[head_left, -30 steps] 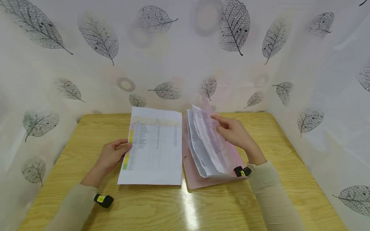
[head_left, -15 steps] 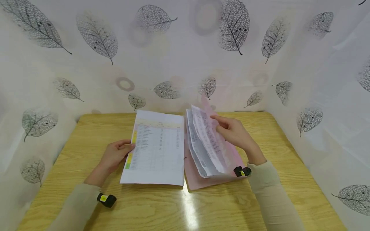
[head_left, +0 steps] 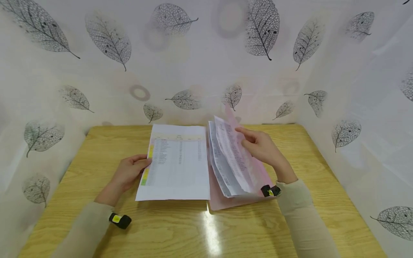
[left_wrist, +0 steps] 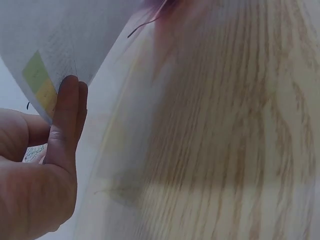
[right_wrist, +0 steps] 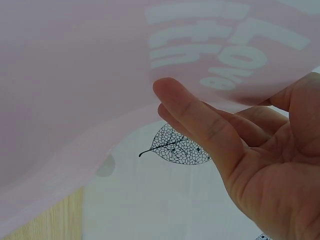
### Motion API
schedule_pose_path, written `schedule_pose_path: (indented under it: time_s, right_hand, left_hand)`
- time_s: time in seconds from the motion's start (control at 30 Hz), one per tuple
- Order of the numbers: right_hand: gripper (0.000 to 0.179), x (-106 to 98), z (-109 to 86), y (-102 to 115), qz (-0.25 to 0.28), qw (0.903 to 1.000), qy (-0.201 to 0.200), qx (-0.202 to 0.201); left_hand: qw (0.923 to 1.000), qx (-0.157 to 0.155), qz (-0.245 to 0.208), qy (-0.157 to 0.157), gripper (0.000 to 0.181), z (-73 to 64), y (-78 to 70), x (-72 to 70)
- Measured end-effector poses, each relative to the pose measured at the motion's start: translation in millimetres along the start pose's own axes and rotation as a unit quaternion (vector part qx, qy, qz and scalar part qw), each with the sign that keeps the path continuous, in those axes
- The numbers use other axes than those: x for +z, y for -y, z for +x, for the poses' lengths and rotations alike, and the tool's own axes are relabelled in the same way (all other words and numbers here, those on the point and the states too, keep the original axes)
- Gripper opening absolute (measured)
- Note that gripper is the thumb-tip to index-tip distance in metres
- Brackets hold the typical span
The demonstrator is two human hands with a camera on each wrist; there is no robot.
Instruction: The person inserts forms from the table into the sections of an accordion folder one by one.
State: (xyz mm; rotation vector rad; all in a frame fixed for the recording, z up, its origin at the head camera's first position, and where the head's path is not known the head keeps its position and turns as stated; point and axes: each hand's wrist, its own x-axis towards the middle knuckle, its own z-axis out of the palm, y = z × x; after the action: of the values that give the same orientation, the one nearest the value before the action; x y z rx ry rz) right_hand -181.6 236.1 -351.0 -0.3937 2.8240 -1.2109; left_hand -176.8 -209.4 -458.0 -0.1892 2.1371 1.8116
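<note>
A white printed sheet (head_left: 179,179), with a table on it and a yellow and green strip down its left edge, is held up over the table. My left hand (head_left: 129,172) pinches that left edge between thumb and fingers; the left wrist view shows the sheet (left_wrist: 95,35) from below. Right beside it a pink folder (head_left: 222,203) lies open, with several printed papers (head_left: 232,154) fanned inside. My right hand (head_left: 262,148) holds the raised cover by its edge. White lettering shows on the pink cover (right_wrist: 75,100) in the right wrist view.
The wooden table (head_left: 167,229) extends around the papers, with a bright reflection near its front middle. A pale curtain (head_left: 193,71) with leaf prints stands behind and on both sides. Each wrist wears a small black camera (head_left: 120,220).
The left hand has shifted a little to the right with the sheet, whose lower edge has risen and now meets the folder's left side. The right hand and folder stay as they were.
</note>
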Motion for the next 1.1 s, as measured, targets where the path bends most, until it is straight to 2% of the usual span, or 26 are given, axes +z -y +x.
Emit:
schedule_pose_path:
  time_s: [0.33, 0.63, 0.9, 1.1]
  right_hand:
    - [0.047, 0.9, 0.5, 1.9, 0.003, 1.0, -0.002, 0.004]
    - [0.048, 2.2, 1.4, 1.1, 0.006, 0.9999, -0.003, 0.008]
    - [0.048, 0.9, 1.7, 1.7, 0.002, 0.9999, -0.002, 0.01]
    - [0.048, 1.5, 1.8, 2.3, 0.0, 0.9999, -0.001, 0.01]
  left_hand:
    - [0.9993, 0.008, 0.002, -0.037, 0.058, -0.1, -4.5, 15.1]
    - [0.9989, 0.014, -0.014, -0.043, 0.053, -0.1, -6.9, 29.2]
    - [0.9976, -0.007, -0.056, -0.041, 0.056, 0.7, -8.4, 26.6]
    - [0.9968, -0.024, -0.052, -0.055, 0.056, -2.3, -5.6, 31.6]
